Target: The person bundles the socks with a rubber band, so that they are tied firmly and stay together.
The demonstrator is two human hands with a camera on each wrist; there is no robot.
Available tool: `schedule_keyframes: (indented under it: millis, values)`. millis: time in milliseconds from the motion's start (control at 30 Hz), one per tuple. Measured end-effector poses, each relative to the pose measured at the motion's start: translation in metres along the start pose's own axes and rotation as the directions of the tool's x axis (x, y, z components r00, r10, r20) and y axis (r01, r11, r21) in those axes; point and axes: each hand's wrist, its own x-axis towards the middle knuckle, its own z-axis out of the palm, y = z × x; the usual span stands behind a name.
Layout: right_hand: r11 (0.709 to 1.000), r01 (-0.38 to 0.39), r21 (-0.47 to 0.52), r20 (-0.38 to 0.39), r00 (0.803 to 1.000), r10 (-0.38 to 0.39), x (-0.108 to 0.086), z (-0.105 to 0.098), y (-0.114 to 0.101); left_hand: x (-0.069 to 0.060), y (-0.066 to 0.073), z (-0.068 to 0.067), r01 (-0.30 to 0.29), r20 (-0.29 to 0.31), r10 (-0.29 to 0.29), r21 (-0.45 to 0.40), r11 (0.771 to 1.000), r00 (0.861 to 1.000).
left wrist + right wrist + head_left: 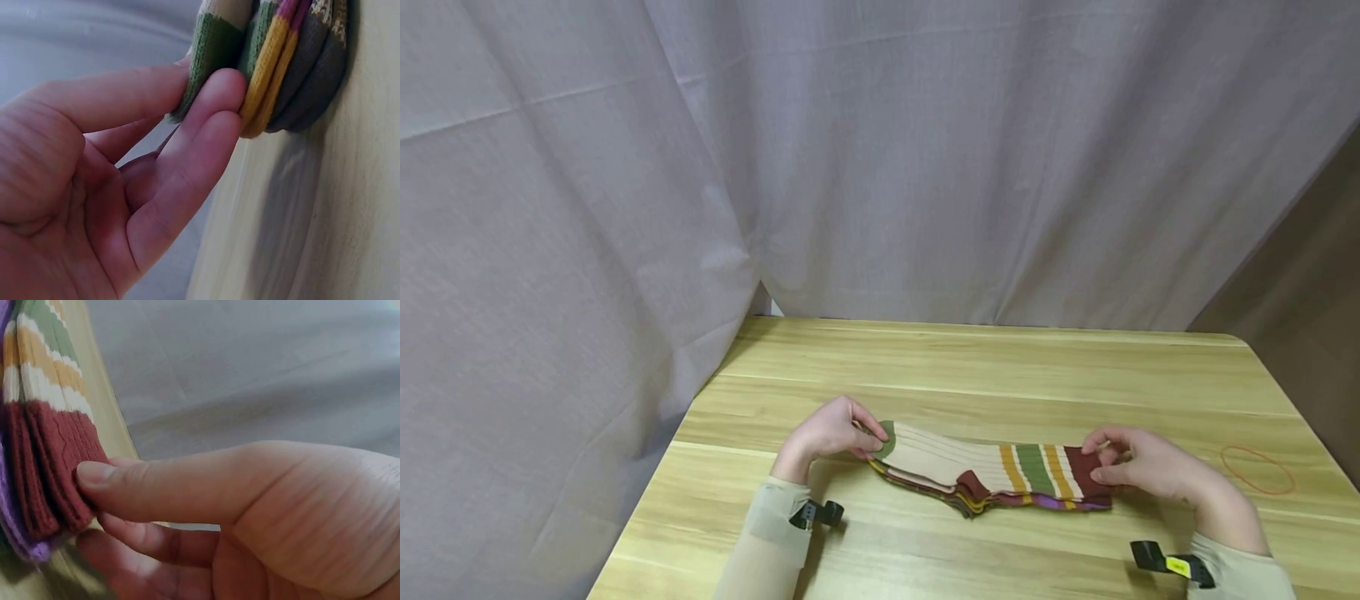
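Observation:
A stack of striped knit socks lies on the table. Its top sock (936,450) is cream, with a green toe, a dark red heel and orange and green bands. At the toe end, my left hand (835,429) pinches the green toe (215,47) between thumb and fingers. Yellow and grey toes (306,75) of the socks beneath show beside the fingertips. My right hand (1165,467) pinches the dark red cuff (69,456) at the other end, thumb on top. A purple edge (22,537) of a lower sock shows beside that cuff.
A thin orange-red rubber band (1257,471) lies on the wooden table (1000,367), right of my right hand. Grey curtain (887,167) hangs behind the table and along its left side. A darker brownish cloth (1300,308) hangs at the right.

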Motion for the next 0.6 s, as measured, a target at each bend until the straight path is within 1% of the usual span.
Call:
schedule_keyframes:
  millis: [167,233,300,367,433,533,600]
  values:
    - [0.998,-0.063,-0.029,-0.047,0.997,0.062,0.001,0.000,0.001,-0.001,-0.001,-0.003,-0.012,-0.017,0.012,0.003,1.000,1.000]
    - [0.996,-0.084,-0.020,-0.045,0.995,0.083,0.002,0.001,0.001,-0.002,-0.001,-0.005,-0.021,-0.031,0.021,0.001,1.000,0.999]
    - [0.996,-0.087,-0.018,-0.031,0.996,0.086,0.003,0.002,0.000,-0.003,-0.002,-0.008,-0.030,-0.052,0.030,-0.001,1.000,0.998]
    - [0.994,-0.093,-0.058,-0.019,0.996,0.092,0.005,0.003,-0.001,-0.003,-0.003,-0.010,-0.035,-0.073,0.034,-0.013,0.999,0.997]
    - [0.988,-0.092,-0.122,-0.008,0.996,0.092,0.007,0.004,-0.003,-0.004,-0.003,-0.011,-0.040,-0.091,0.037,-0.028,0.999,0.995]
    - [0.971,-0.107,-0.213,-0.003,0.994,0.109,0.010,0.005,-0.005,-0.004,-0.004,-0.013,-0.053,-0.126,0.047,-0.045,0.998,0.991]
    - [0.966,-0.129,-0.225,0.005,0.991,0.133,0.011,0.006,-0.007,-0.004,-0.003,-0.014,-0.067,-0.150,0.061,-0.036,0.997,0.987]
